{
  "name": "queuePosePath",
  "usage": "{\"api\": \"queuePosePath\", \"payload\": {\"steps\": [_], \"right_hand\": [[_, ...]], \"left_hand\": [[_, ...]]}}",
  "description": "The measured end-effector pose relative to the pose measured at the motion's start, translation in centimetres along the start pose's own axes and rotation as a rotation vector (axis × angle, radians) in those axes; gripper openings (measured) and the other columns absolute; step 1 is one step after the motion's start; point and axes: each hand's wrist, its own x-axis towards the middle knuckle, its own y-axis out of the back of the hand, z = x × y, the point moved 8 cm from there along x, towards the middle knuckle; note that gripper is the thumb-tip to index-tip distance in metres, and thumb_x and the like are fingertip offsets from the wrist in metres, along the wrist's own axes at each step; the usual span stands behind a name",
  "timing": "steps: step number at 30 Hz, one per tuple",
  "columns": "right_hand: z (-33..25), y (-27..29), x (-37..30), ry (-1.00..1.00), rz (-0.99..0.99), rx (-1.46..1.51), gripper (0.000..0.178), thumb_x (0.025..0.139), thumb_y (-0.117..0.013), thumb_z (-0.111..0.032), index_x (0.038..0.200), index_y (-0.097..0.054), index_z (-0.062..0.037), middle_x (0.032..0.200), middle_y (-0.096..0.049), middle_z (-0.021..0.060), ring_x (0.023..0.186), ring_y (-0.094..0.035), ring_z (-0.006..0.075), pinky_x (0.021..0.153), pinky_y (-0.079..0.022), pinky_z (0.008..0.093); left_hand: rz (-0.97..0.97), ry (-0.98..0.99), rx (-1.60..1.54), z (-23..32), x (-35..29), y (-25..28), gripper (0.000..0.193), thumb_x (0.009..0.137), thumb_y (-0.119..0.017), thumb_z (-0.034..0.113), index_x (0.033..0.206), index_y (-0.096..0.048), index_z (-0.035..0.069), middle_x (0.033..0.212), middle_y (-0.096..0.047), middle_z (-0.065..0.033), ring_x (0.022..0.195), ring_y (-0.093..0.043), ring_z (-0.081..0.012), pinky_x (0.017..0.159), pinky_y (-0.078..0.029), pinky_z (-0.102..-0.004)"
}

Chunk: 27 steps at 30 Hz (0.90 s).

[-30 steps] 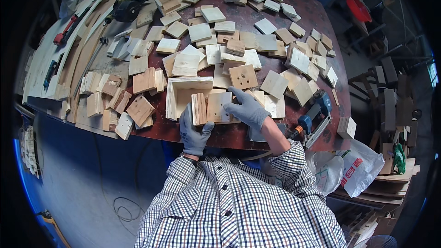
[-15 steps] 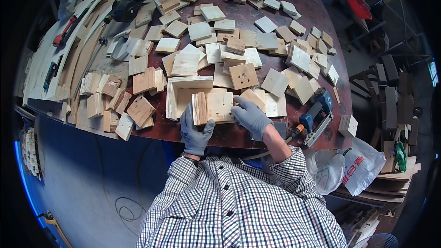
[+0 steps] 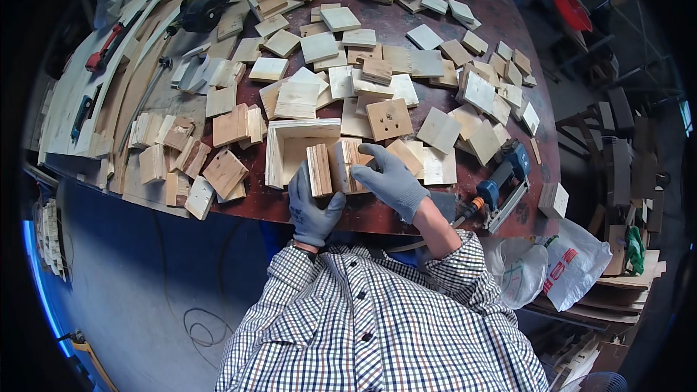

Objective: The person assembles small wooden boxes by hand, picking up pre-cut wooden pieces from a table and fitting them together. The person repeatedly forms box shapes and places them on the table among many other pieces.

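Observation:
My left hand (image 3: 312, 210), in a grey glove, is closed around a small plywood block (image 3: 319, 170) that stands with its layered edge up. Just to the right, a second wooden block (image 3: 349, 165) is tilted, its edge facing up. My right hand (image 3: 396, 183), also gloved in grey, grips this second block by its right side with the thumb and fingers. The two blocks stand close side by side, with a narrow gap at their tops. Behind them sits an open-topped plywood frame (image 3: 274, 152) with raised left and back walls.
Many loose wooden squares (image 3: 341, 19) cover the dark red table (image 3: 501, 14). A blue nail gun (image 3: 501, 181) lies at the right front. More blocks (image 3: 225, 173) lie at the left. Long boards, a red-handled tool (image 3: 104, 49) and a dark power tool (image 3: 204, 10) are farther left.
The right-hand block has turned from lying broad face up to standing with its edge up. My right hand's fingers have shifted up along it. My left hand keeps its hold.

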Motion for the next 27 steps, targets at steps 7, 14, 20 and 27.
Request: {"api": "queuePosePath", "payload": {"steps": [7,14,20,27], "right_hand": [[-1.8,-2.2,0.2,0.071,0.100,-0.162,0.081,0.094,-0.066,-0.058,0.143,-0.053,0.0048,0.131,-0.063,0.0269,0.110,-0.069,0.0366,0.099,-0.053,0.0437],[-1.4,-3.2,-0.8,0.123,0.174,-0.250,0.077,0.099,-0.061,-0.052,0.149,-0.047,0.0050,0.136,-0.060,0.0287,0.122,-0.064,0.0388,0.103,-0.051,0.0447],[-1.2,-3.7,-0.2,0.112,0.180,-0.234,0.073,0.100,-0.062,-0.045,0.152,-0.046,0.0036,0.137,-0.060,0.0297,0.124,-0.062,0.0394,0.106,-0.049,0.0433],[-1.0,-2.7,0.7,0.155,0.150,-0.099,0.064,0.100,-0.064,-0.037,0.148,-0.052,0.0043,0.134,-0.063,0.0258,0.117,-0.067,0.0323,0.101,-0.053,0.0395]], "left_hand": [[0.028,-0.054,0.007,0.4,0.1,0.0,0.098,0.088,-0.077,0.060,0.152,-0.040,-0.005,0.145,-0.053,-0.0245,0.130,-0.053,-0.0405,0.109,-0.045,-0.0506],[0.040,-0.028,-0.002,0.3,0.0,0.2,0.092,0.087,-0.081,0.050,0.150,-0.043,-0.004,0.143,-0.054,-0.0247,0.129,-0.054,-0.0409,0.109,-0.046,-0.0506],[0.022,0.011,-0.023,0.2,0.0,0.0,0.091,0.080,-0.087,0.036,0.150,-0.044,-0.003,0.144,-0.054,-0.0232,0.130,-0.053,-0.0398,0.109,-0.046,-0.0498],[-0.036,0.022,-0.092,-0.4,-0.1,0.2,0.092,0.084,-0.082,0.043,0.153,-0.042,-0.003,0.148,-0.051,-0.0247,0.134,-0.050,-0.0411,0.113,-0.042,-0.0499]]}}
